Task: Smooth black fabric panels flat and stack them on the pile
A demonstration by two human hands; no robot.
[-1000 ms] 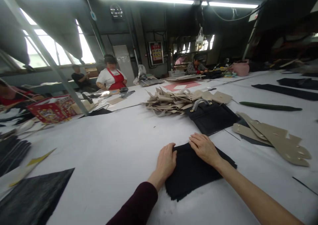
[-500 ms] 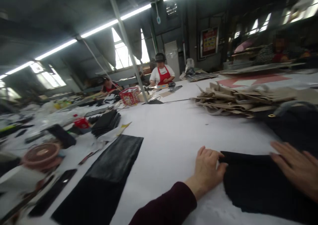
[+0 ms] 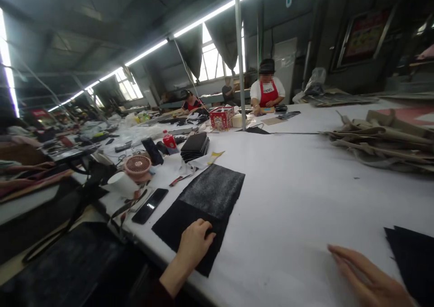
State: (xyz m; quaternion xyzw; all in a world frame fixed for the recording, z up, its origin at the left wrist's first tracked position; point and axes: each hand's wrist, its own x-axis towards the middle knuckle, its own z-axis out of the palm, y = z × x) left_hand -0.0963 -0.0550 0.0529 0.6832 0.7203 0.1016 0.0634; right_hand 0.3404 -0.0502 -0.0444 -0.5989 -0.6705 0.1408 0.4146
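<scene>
My left hand (image 3: 195, 241) rests on a long black fabric piece (image 3: 169, 223) near the table's front edge. Its fingers are curled in toward the thumb at the fabric's surface; the fingertips are partly hidden. The far half of that piece looks greyish and shiny, the near half plain black. At the lower right, my right hand (image 3: 368, 275) is over the white table with fingers stretched out, holding nothing. Beside it, at the right edge, lie black fabric pieces (image 3: 413, 252), cut off by the frame and apart from the fingertips.
Left of the fabric are a phone (image 3: 149, 205), a pink fan (image 3: 138, 167), a red-labelled bottle (image 3: 169, 140) and a black stack (image 3: 195, 146). Tan pieces (image 3: 389, 139) are heaped at right. A pole (image 3: 239, 63) rises beyond; a co-worker in a red apron (image 3: 267, 94) works there.
The view has swung left. My left hand has left the black fabric at the right and moved onto the long piece at the left. My right hand has come off the fabric at right.
</scene>
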